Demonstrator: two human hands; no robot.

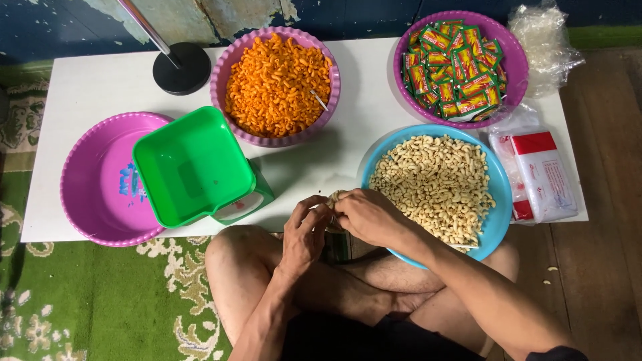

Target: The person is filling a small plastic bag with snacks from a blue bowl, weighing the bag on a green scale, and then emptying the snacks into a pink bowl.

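Our fingers [328, 212] are pressed together around a small clear bag of pale snacks [332, 198], both hands pinching it at its top. Our left hand [304, 234] grips from the 7 o'clock side with its fingers curled shut on the bag, and our right hand [368, 215] covers it from the 4 o'clock side, fingers also closed on it. The bag sits at the near edge of the white table [361, 127], just above our crossed legs [321, 281], and most of it is hidden under our hands, so we cannot tell how full it is.

Just beside the right hand, at 3 o'clock, we see a blue round tray [500, 220] heaped with pale curled crackers [435, 184]; our right forearm lies across its near rim. At 1 o'clock from the hands stands a purple basin [516, 67] holding small red and green sachets [455, 70]. To the right of the blue tray lies a pack of clear plastic bags [545, 177] with a red band, and at the far right corner is a crumpled clear plastic wrap [545, 40].

At 12 o'clock we see a purple fluted bowl [224, 73] full of orange curled crackers [277, 83]. At 10 o'clock a green square scale pan [194, 167] sits tilted on its scale, touching an empty purple basin [100, 180] at 9 o'clock. A black round stand base [182, 67] with a metal pole rests near the far left of the table. A green patterned carpet [100, 301] lies beneath.
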